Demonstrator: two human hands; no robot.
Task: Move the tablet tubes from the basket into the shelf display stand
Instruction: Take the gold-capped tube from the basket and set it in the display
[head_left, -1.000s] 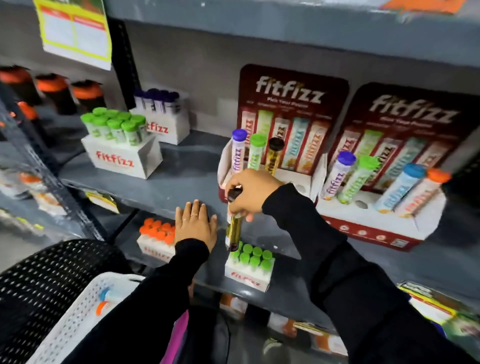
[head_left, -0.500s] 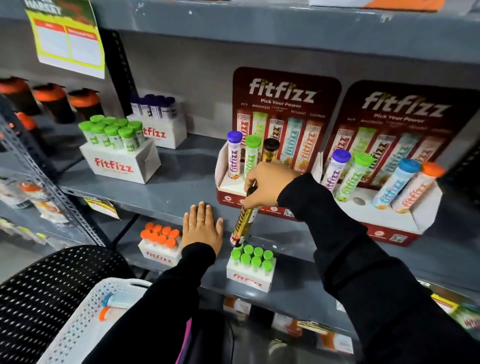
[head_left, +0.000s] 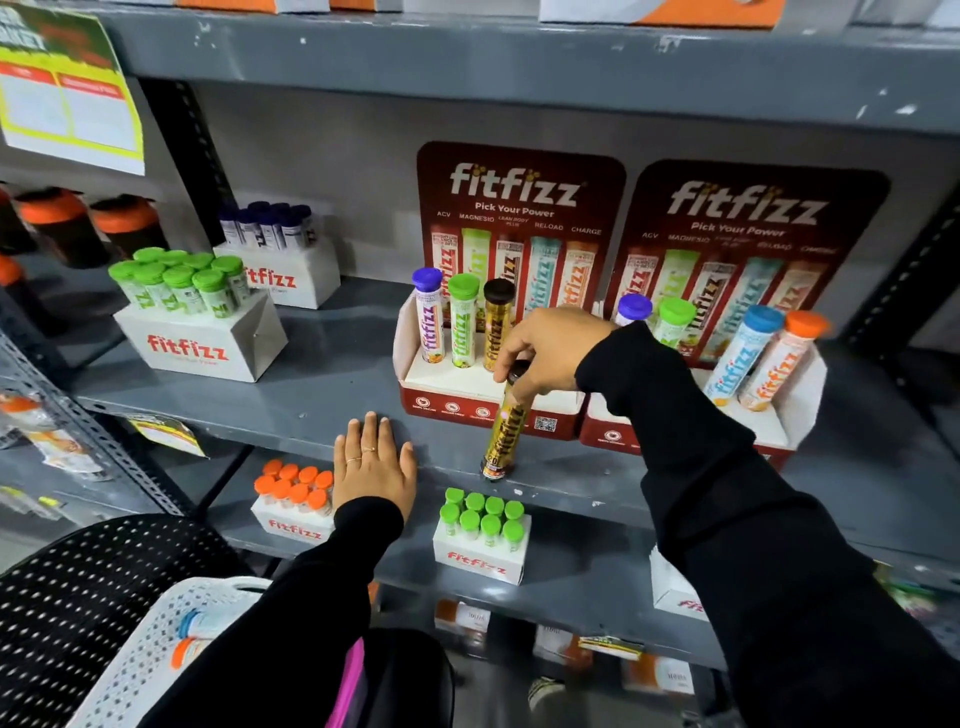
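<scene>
My right hand (head_left: 545, 351) grips the dark cap of a gold tablet tube (head_left: 504, 436), which hangs tilted in front of the left red display stand (head_left: 467, 402). That stand holds a purple-capped, a green-capped and a gold tube (head_left: 496, 325) upright. The right display stand (head_left: 779, 421) holds purple, green, blue and orange-capped tubes, with a gap in the middle. My left hand (head_left: 374, 462) lies flat, fingers together, on the shelf edge. The white basket (head_left: 150, 639) at lower left holds a blue-capped tube (head_left: 200, 623) and an orange-capped one.
White boxes of green-capped tubes (head_left: 197, 312) and dark-capped tubes (head_left: 280, 254) stand at the left of the grey shelf (head_left: 332, 384). On the lower shelf sit boxes of orange-capped (head_left: 293, 499) and green-capped tubes (head_left: 480, 535). A black perforated chair back (head_left: 78, 582) is at lower left.
My right hand has lifted the gold tube up and to the right, from below the shelf edge to the front of the left stand. The left hand stays on the shelf edge.
</scene>
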